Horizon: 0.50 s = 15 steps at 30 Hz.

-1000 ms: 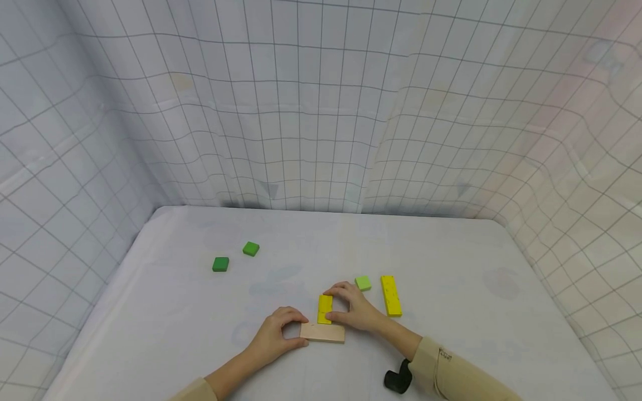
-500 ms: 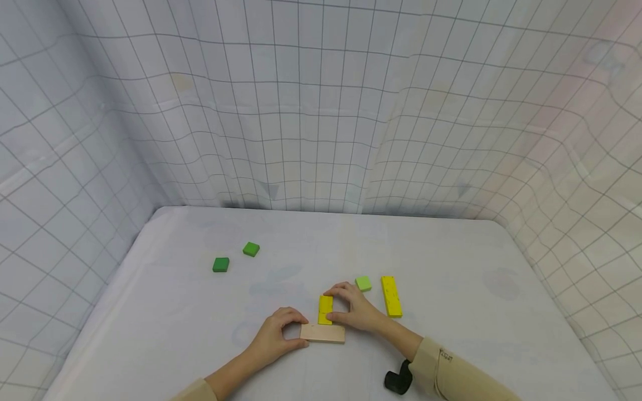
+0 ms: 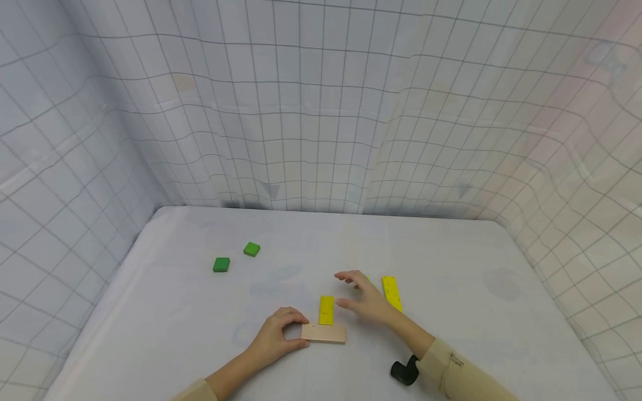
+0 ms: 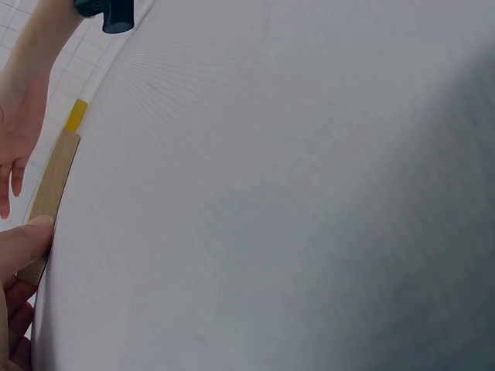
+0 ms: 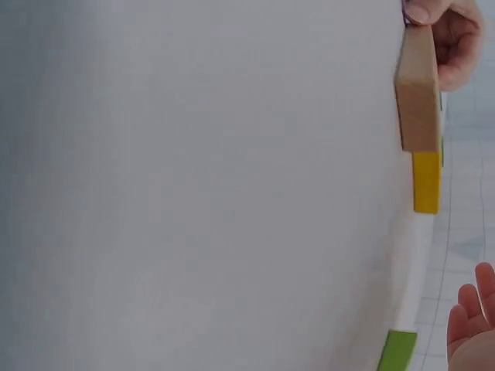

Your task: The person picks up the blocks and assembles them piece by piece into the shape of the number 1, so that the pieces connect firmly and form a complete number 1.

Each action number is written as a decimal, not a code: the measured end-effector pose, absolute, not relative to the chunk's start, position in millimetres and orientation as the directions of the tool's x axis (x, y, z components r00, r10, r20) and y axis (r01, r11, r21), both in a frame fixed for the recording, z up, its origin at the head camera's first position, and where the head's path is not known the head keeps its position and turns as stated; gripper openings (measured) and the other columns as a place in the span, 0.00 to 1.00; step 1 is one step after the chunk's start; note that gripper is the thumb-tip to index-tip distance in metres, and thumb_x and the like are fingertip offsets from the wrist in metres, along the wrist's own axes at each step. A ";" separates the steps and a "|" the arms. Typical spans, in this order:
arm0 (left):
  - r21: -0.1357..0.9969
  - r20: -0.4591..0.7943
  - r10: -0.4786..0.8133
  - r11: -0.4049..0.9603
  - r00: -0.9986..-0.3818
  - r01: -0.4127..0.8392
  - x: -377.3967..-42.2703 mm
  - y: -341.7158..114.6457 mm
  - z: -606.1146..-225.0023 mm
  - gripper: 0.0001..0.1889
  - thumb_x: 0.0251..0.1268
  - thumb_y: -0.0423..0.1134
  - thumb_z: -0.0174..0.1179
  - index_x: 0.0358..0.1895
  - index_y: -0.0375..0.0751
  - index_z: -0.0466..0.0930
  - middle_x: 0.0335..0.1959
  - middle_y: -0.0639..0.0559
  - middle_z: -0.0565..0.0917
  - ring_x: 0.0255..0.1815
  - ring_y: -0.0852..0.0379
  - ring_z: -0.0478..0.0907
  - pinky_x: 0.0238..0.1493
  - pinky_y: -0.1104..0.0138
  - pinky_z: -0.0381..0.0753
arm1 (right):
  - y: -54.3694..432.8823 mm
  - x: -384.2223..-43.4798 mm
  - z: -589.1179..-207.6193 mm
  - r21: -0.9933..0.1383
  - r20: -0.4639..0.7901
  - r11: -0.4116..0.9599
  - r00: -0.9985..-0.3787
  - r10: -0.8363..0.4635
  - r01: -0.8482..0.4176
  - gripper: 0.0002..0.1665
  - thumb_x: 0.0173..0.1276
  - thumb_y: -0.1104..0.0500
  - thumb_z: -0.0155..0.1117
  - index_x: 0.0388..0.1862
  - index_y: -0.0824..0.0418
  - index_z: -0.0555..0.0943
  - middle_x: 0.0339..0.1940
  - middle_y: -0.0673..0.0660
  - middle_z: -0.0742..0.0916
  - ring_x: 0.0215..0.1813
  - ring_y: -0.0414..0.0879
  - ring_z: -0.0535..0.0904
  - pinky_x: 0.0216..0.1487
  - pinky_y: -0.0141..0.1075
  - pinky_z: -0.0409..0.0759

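Observation:
My left hand (image 3: 273,335) pinches the left end of a plain wooden block (image 3: 323,333), thumb on the near side and fingers on the far side. The block lies lengthwise from left to right on the white table. Behind it a short yellow block (image 3: 326,310) points away, its near end right at the wooden block's far edge. My right hand (image 3: 368,301) holds nothing; its thumb and fingers are spread just right of the yellow block. In the right wrist view the fingers (image 5: 486,282) of that hand hover past a light green block (image 5: 397,352).
A longer yellow block (image 3: 391,292) lies behind the right hand, which partly covers it and the light green block. Two green blocks (image 3: 221,264) (image 3: 252,249) sit at the back left. A black device (image 3: 405,370) is by the right sleeve. Grid-patterned curtains surround the table.
My right hand has let go of the short yellow block and moved right and slightly back, now overlapping the light green block. The left hand and the wooden block have stayed in place.

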<state>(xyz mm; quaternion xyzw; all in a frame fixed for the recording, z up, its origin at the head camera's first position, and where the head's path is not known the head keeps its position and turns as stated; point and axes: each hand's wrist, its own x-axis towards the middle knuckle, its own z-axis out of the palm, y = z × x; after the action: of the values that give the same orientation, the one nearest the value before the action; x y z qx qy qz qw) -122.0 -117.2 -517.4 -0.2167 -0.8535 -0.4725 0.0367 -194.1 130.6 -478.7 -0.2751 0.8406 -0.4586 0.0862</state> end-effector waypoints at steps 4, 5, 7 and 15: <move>0.796 0.255 0.335 0.460 -0.907 0.393 -121.4 -117.5 -518.0 0.17 0.41 0.43 0.73 0.38 0.50 0.81 0.39 0.63 0.79 0.42 0.61 0.73 0.47 0.66 0.74 | 146.4 -197.6 -469.3 -0.830 0.132 0.392 -0.822 -0.554 -0.397 0.36 0.58 0.57 0.67 0.64 0.58 0.64 0.61 0.57 0.71 0.59 0.56 0.65 0.56 0.53 0.64; 0.797 0.253 0.335 0.460 -0.908 0.392 -121.2 -117.6 -518.0 0.17 0.41 0.43 0.73 0.38 0.49 0.81 0.39 0.63 0.79 0.42 0.61 0.73 0.47 0.66 0.74 | 150.7 -198.2 -467.9 -0.832 0.130 0.391 -0.822 -0.554 -0.395 0.37 0.58 0.58 0.67 0.65 0.57 0.64 0.61 0.58 0.71 0.60 0.56 0.65 0.57 0.54 0.64; 0.797 0.249 0.335 0.462 -0.909 0.389 -121.0 -117.6 -517.8 0.17 0.41 0.43 0.73 0.38 0.49 0.81 0.39 0.63 0.79 0.43 0.61 0.72 0.47 0.66 0.74 | 157.0 -194.7 -456.1 -0.822 0.129 0.401 -0.819 -0.559 -0.403 0.38 0.58 0.61 0.67 0.66 0.59 0.63 0.61 0.61 0.71 0.60 0.58 0.64 0.57 0.55 0.63; 0.795 0.255 0.331 0.463 -0.909 0.392 -121.4 -116.6 -518.5 0.17 0.41 0.43 0.73 0.38 0.50 0.81 0.39 0.63 0.79 0.43 0.61 0.73 0.48 0.66 0.74 | 184.2 -185.5 -434.3 -0.779 0.180 0.430 -0.819 -0.544 -0.457 0.40 0.54 0.69 0.67 0.64 0.70 0.61 0.58 0.70 0.71 0.57 0.66 0.65 0.54 0.60 0.64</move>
<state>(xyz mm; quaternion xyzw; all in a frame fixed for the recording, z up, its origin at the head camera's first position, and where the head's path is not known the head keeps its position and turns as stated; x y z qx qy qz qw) -121.4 -116.6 -518.5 -0.2113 -0.8547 -0.4730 0.0324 -185.5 184.2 -434.3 -0.2964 0.8443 -0.4438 0.0495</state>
